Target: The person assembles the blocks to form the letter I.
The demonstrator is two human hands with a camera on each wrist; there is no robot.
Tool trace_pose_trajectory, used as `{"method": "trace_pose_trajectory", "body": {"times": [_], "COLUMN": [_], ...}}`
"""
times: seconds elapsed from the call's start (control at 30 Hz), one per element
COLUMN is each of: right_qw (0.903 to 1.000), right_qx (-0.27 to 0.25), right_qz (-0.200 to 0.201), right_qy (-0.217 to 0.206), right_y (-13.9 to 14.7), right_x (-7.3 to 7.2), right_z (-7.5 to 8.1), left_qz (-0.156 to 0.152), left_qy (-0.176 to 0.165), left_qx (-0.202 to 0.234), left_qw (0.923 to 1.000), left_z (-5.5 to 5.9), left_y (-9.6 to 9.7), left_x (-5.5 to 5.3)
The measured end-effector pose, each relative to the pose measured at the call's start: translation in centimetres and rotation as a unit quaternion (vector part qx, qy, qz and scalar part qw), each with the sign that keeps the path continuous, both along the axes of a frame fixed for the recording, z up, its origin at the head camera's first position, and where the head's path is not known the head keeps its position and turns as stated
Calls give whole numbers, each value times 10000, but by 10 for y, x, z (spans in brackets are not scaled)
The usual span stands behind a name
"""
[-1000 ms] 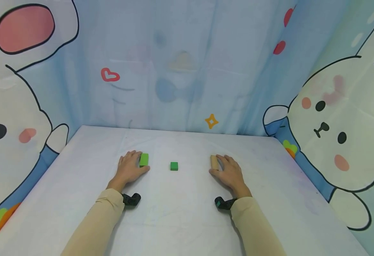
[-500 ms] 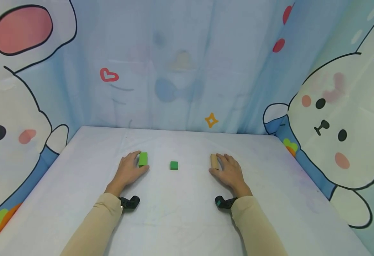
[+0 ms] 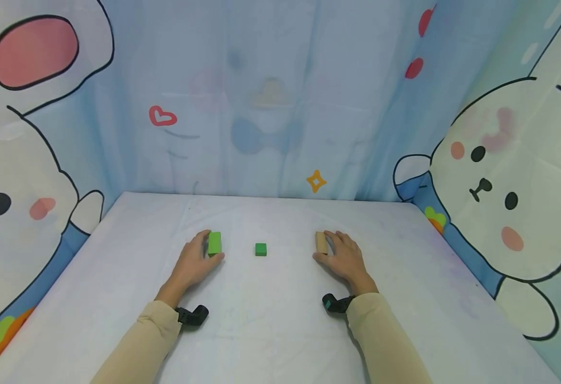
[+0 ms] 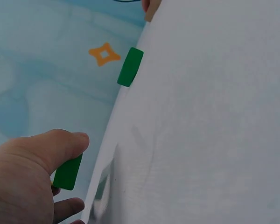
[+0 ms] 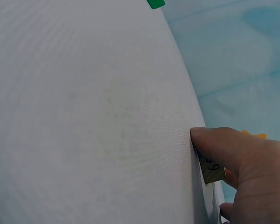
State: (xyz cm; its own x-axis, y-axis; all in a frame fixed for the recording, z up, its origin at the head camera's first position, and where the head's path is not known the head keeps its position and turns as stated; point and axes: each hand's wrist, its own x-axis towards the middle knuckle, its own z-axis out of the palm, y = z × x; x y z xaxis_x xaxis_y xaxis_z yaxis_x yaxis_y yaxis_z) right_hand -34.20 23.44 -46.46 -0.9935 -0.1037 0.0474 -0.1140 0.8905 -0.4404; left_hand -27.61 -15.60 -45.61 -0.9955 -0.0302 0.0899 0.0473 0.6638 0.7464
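In the head view my left hand (image 3: 196,262) grips a light green rectangular block (image 3: 214,243), thumb at its near end and fingers at the far end. The left wrist view shows the block's darker green side (image 4: 67,172) under the thumb. Across the table my right hand (image 3: 345,260) holds a plain wooden block (image 3: 321,242) the same way. Dark marks like digits show on the wooden block's end (image 5: 212,169) in the right wrist view, its thumb at the tabletop. A small green block (image 3: 260,249) sits between the hands, touched by neither.
A white-covered table (image 3: 261,330) lies under both hands. Behind it hangs a blue curtain (image 3: 203,64) printed with cartoon animals. Each wrist wears a black camera mount, the left one (image 3: 192,316) and the right one (image 3: 336,303).
My left hand has shifted slightly left and toward me with the light green block. The right hand, its wooden block and the small green block have hardly moved.
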Motion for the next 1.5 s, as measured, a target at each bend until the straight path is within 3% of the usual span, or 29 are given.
{"method": "trace_pose_trajectory", "body": {"times": [0.4, 0.6, 0.87, 1.5], "right_qw": [10000, 10000, 9999, 9999], "right_qx": [-33, -12, -22, 14], "right_qz": [-13, -35, -6, -16], "right_qy": [36, 91, 124, 111], "right_y": [0, 1, 2, 1], "right_x": [2, 2, 1, 0], "right_z": [0, 0, 2, -1], "left_qz": [41, 49, -122, -682], "left_qy": [-38, -66, -63, -289], "left_qx": [28, 120, 107, 366], "left_qw": [10000, 9999, 9998, 9966], "left_z": [2, 3, 6, 15], "left_y": [14, 18, 22, 39], "left_x": [18, 22, 25, 46]}}
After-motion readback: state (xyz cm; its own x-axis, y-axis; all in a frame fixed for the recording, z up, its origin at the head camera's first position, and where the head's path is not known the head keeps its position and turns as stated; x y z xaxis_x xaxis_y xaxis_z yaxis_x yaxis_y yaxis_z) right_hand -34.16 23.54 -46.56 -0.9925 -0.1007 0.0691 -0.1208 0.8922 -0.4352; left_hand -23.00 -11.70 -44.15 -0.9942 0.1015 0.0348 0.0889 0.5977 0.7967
